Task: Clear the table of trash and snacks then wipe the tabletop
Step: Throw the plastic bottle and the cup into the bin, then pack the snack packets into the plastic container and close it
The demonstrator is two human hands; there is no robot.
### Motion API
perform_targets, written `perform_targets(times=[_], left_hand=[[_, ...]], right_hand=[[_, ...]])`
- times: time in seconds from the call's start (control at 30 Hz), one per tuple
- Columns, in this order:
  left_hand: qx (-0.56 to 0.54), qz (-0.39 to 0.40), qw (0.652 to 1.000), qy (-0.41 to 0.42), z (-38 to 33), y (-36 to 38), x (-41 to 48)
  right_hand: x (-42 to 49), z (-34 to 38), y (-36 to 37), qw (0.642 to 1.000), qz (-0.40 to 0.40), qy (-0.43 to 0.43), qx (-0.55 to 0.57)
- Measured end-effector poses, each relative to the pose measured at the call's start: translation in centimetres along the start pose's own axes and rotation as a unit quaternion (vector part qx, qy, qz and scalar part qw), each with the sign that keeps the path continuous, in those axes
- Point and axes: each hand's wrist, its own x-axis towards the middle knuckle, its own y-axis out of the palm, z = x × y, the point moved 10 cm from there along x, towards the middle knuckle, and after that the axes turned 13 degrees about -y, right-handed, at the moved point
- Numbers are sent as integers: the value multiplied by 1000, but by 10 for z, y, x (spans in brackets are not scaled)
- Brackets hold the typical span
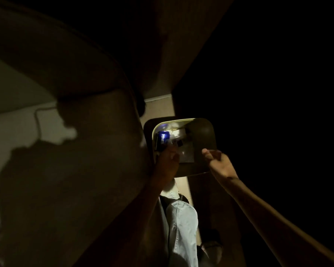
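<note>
The scene is very dark. A dark bin (206,132) with a rounded square rim stands on the floor below me, and pale trash (183,149) shows inside it. A blue soda can (163,140) hangs at the left inner edge of the bin's opening. My left hand (167,163) reaches down with its fingertips on the can's lower end. My right hand (219,162) hovers over the bin's right side, palm up, fingers loosely apart and holding nothing.
A large brown rounded surface (75,151) fills the left and presses close to my left arm. My leg in light jeans (183,228) stands just before the bin on the pale floor (181,180). The right side is black.
</note>
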Motion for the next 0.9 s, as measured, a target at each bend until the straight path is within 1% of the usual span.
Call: perform_targets(times=[0.07, 0.13, 0.2, 0.23, 0.27, 0.3, 0.33, 0.4, 0.43, 0.47, 0.5, 0.53, 0.57, 0.63, 0.67, 0.73, 0.8, 0.87, 0.9], left_hand=[[89, -14, 995, 52, -16, -14, -49], [154, -41, 984, 84, -31, -31, -90], [235, -79, 967, 58, -38, -52, -132], [291, -99, 950, 50, -44, -60, -153], [331, -110, 937, 37, -48, -68, -175], [361, -119, 924, 41, -54, -72, -197], [365, -120, 922, 47, -64, -73, -222], [336, -119, 930, 90, -78, -70, -267], [307, -155, 934, 97, -81, -77, -284], [300, -189, 929, 106, -87, -83, -303], [310, -206, 920, 122, -94, -84, -326], [337, -197, 910, 136, -103, -77, -350], [368, -202, 893, 162, -111, -71, -374], [372, -180, 890, 192, -124, -54, -426], [366, -183, 890, 204, -132, -44, -453], [379, -181, 879, 225, -142, -20, -492], [418, -181, 858, 236, -149, 7, -524], [452, -178, 840, 240, -154, 34, -550], [466, -184, 829, 250, -156, 46, -562]], right_hand=[[-31, 31, -15, 996, 15, -53, -75], [-65, 56, -30, 979, 41, -98, -172], [-97, 74, -47, 956, 58, -117, -263], [-115, 85, -56, 948, 62, -123, -288], [-133, 98, -65, 940, 63, -139, -304], [-153, 112, -72, 930, 69, -165, -320], [-174, 128, -78, 918, 77, -201, -334], [-215, 157, -91, 885, 87, -276, -364], [-235, 169, -99, 871, 87, -305, -375], [-254, 179, -108, 862, 83, -325, -379], [-273, 188, -119, 859, 77, -338, -377], [-290, 195, -132, 861, 67, -346, -367], [-308, 199, -147, 867, 56, -350, -351], [-346, 205, -180, 880, 33, -363, -304], [-364, 205, -197, 889, 23, -365, -275], [-394, 196, -233, 911, 7, -346, -223], [-417, 179, -271, 936, -11, -313, -161], [-438, 153, -313, 959, -38, -274, -58], [-446, 138, -333, 964, -58, -258, -12]])
